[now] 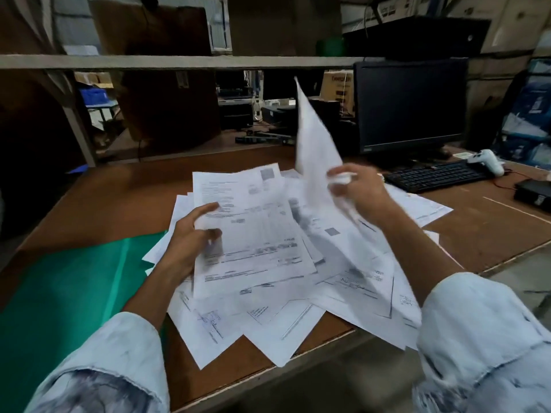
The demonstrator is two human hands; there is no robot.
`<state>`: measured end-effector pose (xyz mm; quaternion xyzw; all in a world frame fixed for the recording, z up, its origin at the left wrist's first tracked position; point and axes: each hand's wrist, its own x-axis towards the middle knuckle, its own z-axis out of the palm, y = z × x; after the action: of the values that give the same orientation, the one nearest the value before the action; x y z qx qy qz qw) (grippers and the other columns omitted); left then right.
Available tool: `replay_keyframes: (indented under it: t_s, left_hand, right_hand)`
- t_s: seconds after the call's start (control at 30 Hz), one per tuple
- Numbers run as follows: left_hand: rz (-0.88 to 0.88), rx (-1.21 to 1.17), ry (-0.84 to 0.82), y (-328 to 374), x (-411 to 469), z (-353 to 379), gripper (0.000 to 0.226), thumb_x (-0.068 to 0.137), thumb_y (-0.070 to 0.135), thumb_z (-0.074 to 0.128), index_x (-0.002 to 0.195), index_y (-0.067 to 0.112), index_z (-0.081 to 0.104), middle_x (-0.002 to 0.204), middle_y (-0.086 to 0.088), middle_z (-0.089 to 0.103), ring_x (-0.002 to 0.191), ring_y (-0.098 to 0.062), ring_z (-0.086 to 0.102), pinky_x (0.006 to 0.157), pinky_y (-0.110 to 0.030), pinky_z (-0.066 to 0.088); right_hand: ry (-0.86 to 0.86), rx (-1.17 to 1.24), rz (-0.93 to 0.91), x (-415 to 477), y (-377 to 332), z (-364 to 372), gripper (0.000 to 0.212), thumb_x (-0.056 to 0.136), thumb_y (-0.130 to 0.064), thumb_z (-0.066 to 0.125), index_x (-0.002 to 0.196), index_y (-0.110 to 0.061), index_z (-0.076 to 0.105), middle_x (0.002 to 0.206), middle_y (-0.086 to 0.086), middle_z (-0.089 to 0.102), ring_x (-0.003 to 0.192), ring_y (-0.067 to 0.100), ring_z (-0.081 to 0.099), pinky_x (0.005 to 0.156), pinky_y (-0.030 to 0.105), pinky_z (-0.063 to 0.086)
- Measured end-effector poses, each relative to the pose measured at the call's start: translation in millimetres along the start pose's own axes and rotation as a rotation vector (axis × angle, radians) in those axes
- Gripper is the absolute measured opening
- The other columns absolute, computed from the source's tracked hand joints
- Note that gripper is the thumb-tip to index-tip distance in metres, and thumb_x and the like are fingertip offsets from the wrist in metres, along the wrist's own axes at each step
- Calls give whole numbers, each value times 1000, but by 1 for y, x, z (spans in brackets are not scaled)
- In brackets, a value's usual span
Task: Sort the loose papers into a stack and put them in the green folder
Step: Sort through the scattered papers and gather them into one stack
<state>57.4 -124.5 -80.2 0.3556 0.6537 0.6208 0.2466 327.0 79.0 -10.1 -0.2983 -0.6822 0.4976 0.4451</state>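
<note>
Several loose printed papers (277, 317) lie fanned out across the middle of the brown desk (113, 198). My left hand (190, 236) grips the left edge of a small stack of sheets (253, 228) held just above the pile. My right hand (357, 189) pinches a single sheet (313, 138) that stands lifted and curling upward. The green folder (59, 293) lies open flat at the desk's left front, its right edge tucked under the papers.
A black monitor (411, 105) and keyboard (435, 175) stand at the back right, with a white handheld scanner (489, 160) and a small black box (533, 195) beside them. A shelf rail (179, 61) crosses overhead. The desk's front edge (268, 374) runs just below the papers.
</note>
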Motion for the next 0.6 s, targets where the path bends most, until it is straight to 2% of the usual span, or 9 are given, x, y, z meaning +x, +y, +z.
replay_keyframes:
  t_s: [0.03,0.07,0.13,0.2,0.27,0.33,0.4,0.53,0.6]
  left_hand:
    - [-17,-7,-2,1,0,1,55,87,-8,65,122,34,70,135,4,63,116,-22,64,93,-30,56]
    - [-27,-22,-7,0,0,1,53,88,-7,65,120,35,71,135,3,64,119,-23,63,100,-37,54]
    - [-28,-51,31,0,-1,3,39,93,2,63,116,32,74,131,2,67,119,-25,64,106,-46,49]
    - [-51,-118,60,7,-4,7,21,101,27,58,114,29,74,119,2,74,112,-25,69,103,-49,51]
    - [-123,-207,47,13,-8,10,29,100,45,55,117,29,71,110,2,77,100,-25,74,92,-46,57]
    - [-109,-207,-14,11,-7,9,34,96,39,63,128,28,64,117,1,75,100,-26,74,88,-45,59]
    - [-68,-122,-47,7,-7,6,59,90,18,73,141,32,48,129,3,68,107,-25,71,85,-43,60]
    - [35,-53,-8,2,-6,4,92,88,-4,70,148,50,24,143,11,47,123,-18,52,99,-40,50]
    - [66,-58,-7,3,-6,3,91,89,-9,66,145,54,29,147,12,44,125,-15,49,95,-33,50]
  right_hand:
    - [-28,-250,-37,0,11,13,21,82,5,72,97,-10,71,94,5,68,56,-7,58,55,8,45]
    - [-59,-381,-37,-3,18,26,20,80,1,76,95,-13,73,92,-2,68,58,-8,57,55,6,42]
    - [-91,-501,-32,-7,27,47,18,78,-6,79,93,-15,75,90,-12,64,75,-4,59,60,7,40]
    - [-112,-540,-42,-9,30,64,20,76,-8,82,95,-13,75,93,-9,63,84,5,57,62,6,37]
    - [-112,-534,-29,-9,31,78,22,77,-7,82,98,-9,74,97,-5,62,75,3,54,53,0,36]
    - [-104,-508,18,-8,33,89,24,80,-7,81,102,-9,71,100,-2,61,66,0,50,46,1,36]
    - [-137,-514,24,-8,33,97,28,81,-10,80,106,-11,68,105,-1,62,67,2,51,47,3,35]
    - [-199,-497,26,-2,37,89,39,87,-26,76,119,-17,56,115,5,63,93,18,60,60,17,44]
    - [-121,-534,36,5,40,68,35,94,-30,67,123,-14,55,120,10,64,96,23,63,68,26,51]
